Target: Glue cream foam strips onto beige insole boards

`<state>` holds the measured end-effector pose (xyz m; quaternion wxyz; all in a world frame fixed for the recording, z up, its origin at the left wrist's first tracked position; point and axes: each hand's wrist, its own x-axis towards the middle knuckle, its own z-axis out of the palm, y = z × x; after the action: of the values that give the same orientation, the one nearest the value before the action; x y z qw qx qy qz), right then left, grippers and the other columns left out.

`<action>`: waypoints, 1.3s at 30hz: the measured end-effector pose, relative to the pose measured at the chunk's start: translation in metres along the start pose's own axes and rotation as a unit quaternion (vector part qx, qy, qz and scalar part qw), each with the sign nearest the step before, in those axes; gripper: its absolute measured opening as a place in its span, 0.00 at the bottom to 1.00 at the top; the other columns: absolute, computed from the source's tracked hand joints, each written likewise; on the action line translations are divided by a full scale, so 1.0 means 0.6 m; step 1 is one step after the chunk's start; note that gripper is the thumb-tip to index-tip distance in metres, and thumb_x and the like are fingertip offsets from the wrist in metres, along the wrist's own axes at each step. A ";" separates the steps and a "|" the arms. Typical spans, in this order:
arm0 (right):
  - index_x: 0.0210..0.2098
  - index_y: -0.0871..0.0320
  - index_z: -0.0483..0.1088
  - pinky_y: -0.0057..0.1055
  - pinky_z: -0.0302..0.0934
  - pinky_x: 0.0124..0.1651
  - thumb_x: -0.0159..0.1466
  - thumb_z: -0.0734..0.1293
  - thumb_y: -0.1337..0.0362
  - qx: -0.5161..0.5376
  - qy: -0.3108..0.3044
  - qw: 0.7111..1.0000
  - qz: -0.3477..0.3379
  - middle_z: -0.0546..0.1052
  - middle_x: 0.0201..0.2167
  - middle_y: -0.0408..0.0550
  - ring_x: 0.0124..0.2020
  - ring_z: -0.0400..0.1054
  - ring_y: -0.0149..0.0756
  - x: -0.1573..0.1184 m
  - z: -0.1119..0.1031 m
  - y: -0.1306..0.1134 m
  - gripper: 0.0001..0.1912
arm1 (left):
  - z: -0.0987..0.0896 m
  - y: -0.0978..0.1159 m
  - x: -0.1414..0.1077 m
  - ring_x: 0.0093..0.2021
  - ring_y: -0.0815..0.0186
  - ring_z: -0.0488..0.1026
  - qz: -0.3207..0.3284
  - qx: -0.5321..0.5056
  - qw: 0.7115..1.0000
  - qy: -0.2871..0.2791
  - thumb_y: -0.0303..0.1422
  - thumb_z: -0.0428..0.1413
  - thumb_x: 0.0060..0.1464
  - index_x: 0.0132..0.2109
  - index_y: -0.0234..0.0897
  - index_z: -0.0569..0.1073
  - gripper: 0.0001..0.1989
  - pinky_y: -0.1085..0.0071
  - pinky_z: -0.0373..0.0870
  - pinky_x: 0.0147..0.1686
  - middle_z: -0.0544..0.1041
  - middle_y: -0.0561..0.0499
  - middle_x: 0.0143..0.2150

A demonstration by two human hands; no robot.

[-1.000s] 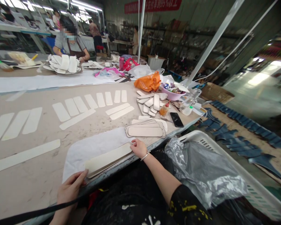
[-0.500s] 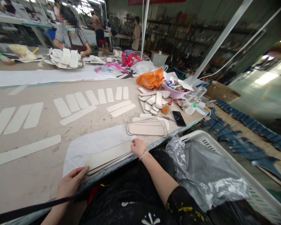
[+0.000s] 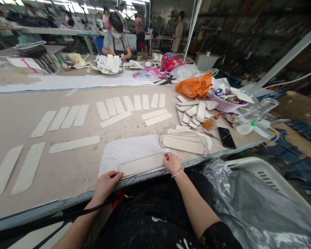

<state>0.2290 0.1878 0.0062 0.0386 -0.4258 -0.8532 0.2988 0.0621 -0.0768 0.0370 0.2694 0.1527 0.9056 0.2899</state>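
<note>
Left hand (image 3: 106, 184) and right hand (image 3: 173, 163) pinch one cream strip (image 3: 142, 165), eight short pieces (image 3: 137, 102) lined up beyond

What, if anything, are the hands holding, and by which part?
A long pale strip, held at its two ends: the left hand at one, the right hand at the other. Whether more is gripped beneath cannot be told.
</note>
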 end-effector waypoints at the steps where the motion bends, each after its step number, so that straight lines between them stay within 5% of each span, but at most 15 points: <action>1: 0.44 0.60 0.72 0.27 0.57 0.39 0.59 0.63 0.69 0.000 0.000 1.000 0.000 0.78 0.30 0.46 0.33 0.70 0.34 0.000 0.000 0.000 0.14 | 0.000 0.000 -0.002 0.23 0.64 0.70 0.002 -0.001 1.000 -0.002 0.51 0.54 0.43 0.31 0.39 0.76 0.20 0.70 0.61 0.28 0.71 0.56 0.17; 11: 0.43 0.59 0.72 0.26 0.57 0.39 0.58 0.63 0.69 0.003 -0.003 1.000 0.004 0.78 0.30 0.45 0.33 0.70 0.34 0.000 -0.005 -0.004 0.14 | -0.019 -0.021 -0.010 0.22 0.62 0.72 -0.050 -0.047 0.997 -0.042 0.54 0.55 0.40 0.40 0.36 0.77 0.28 0.69 0.65 0.26 0.75 0.53 0.19; 14: 0.43 0.59 0.72 0.26 0.57 0.39 0.58 0.63 0.69 0.005 -0.004 1.000 0.006 0.78 0.29 0.44 0.33 0.70 0.33 0.000 -0.005 -0.003 0.14 | -0.037 -0.051 -0.007 0.25 0.60 0.73 -0.041 0.036 0.998 0.013 0.54 0.54 0.42 0.37 0.38 0.78 0.25 0.68 0.65 0.27 0.74 0.52 0.18; 18: 0.43 0.59 0.72 0.26 0.57 0.39 0.58 0.63 0.69 0.007 -0.007 1.000 0.002 0.78 0.29 0.44 0.33 0.70 0.33 0.001 -0.003 0.000 0.13 | -0.042 -0.086 -0.001 0.33 0.62 0.75 0.163 0.099 0.972 0.137 0.50 0.53 0.47 0.38 0.41 0.78 0.20 0.68 0.70 0.36 0.79 0.48 0.35; 21: 0.43 0.60 0.72 0.26 0.57 0.39 0.59 0.63 0.69 0.006 -0.006 1.000 0.000 0.77 0.29 0.44 0.32 0.70 0.33 0.001 -0.001 0.002 0.14 | -0.022 -0.087 0.006 0.42 0.61 0.75 0.361 0.081 0.921 0.124 0.44 0.52 0.53 0.42 0.40 0.78 0.17 0.66 0.71 0.45 0.78 0.45 0.44; 23: 0.43 0.60 0.72 0.26 0.57 0.38 0.59 0.63 0.69 0.005 -0.004 1.000 -0.001 0.77 0.29 0.44 0.32 0.70 0.33 0.001 -0.001 0.001 0.14 | -0.005 -0.082 0.013 0.44 0.61 0.74 0.418 0.083 0.900 0.093 0.41 0.52 0.55 0.42 0.41 0.78 0.14 0.64 0.71 0.47 0.78 0.45 0.43; 28: 0.42 0.59 0.72 0.27 0.57 0.38 0.58 0.63 0.70 0.005 -0.002 1.000 -0.006 0.77 0.28 0.44 0.32 0.70 0.33 0.001 -0.002 -0.001 0.13 | 0.019 -0.084 0.032 0.44 0.62 0.74 0.469 0.100 0.874 0.083 0.35 0.53 0.55 0.41 0.42 0.78 0.10 0.64 0.72 0.46 0.79 0.46 0.42; 39: 0.41 0.60 0.73 0.26 0.59 0.39 0.57 0.63 0.70 0.016 0.004 1.000 -0.009 0.78 0.29 0.45 0.32 0.70 0.33 -0.003 -0.007 -0.003 0.13 | 0.019 -0.096 0.037 0.43 0.63 0.75 0.491 0.147 0.852 0.105 0.34 0.54 0.55 0.40 0.42 0.78 0.09 0.66 0.73 0.46 0.79 0.47 0.41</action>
<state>0.2301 0.1878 0.0111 0.0515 -0.4189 -0.8517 0.3105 0.0438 -0.1076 -0.0144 -0.0306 0.5841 0.7676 0.2620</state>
